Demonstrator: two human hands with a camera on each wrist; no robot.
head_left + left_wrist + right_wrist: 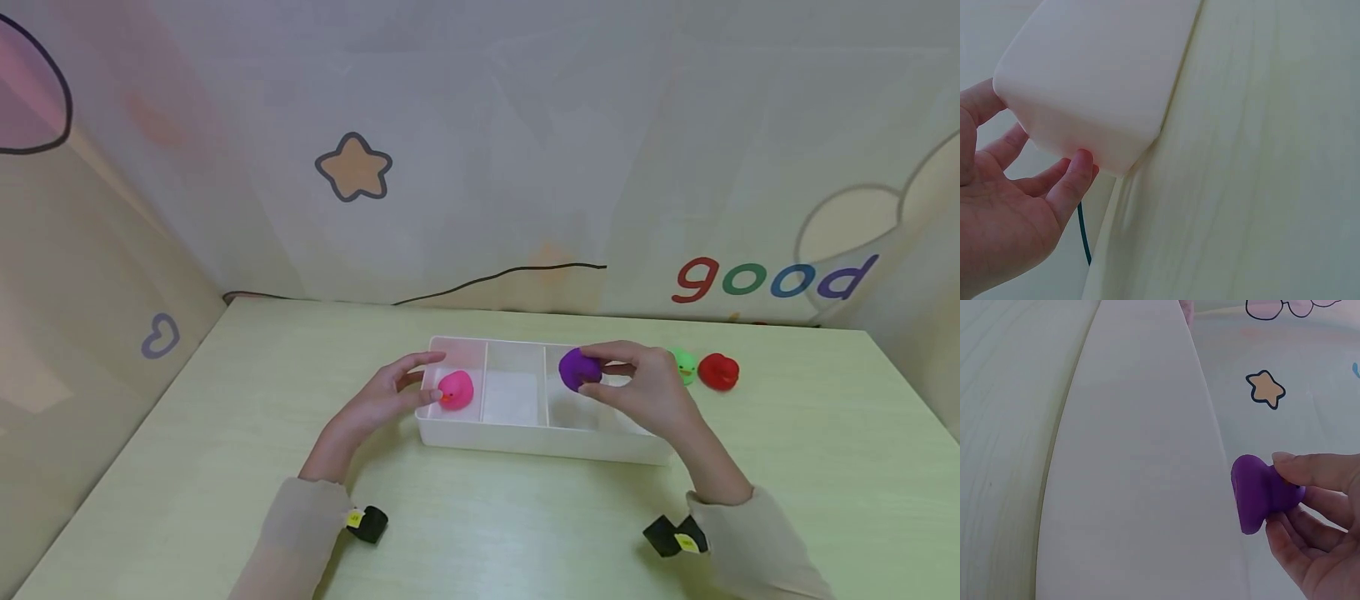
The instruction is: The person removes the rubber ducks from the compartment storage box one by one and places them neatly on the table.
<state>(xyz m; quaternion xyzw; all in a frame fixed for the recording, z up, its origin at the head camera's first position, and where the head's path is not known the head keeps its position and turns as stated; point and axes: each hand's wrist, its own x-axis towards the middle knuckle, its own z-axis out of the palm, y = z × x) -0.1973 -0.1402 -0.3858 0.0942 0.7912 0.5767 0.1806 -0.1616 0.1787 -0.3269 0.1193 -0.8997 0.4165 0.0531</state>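
Observation:
My right hand (654,392) pinches a purple rubber duck (579,370) between thumb and fingers, above the right part of a white divided box (540,440). In the right wrist view the purple duck (1254,495) appears tipped on its side beside the box's long wall (1135,456). My left hand (384,392) holds the box's left end, thumb at the rim and fingertips against the end wall, as the left wrist view shows. A pink rubber duck (456,390) sits in the leftmost compartment, near the left thumb. The middle compartment (513,398) holds nothing visible; my right hand partly hides the right end.
Right of the box, a green rubber duck (684,367) is partly hidden behind my right hand. A red rubber duck (718,372) lies beside it on the pale wooden table (525,525). A printed cloth backdrop (480,167) stands behind the table.

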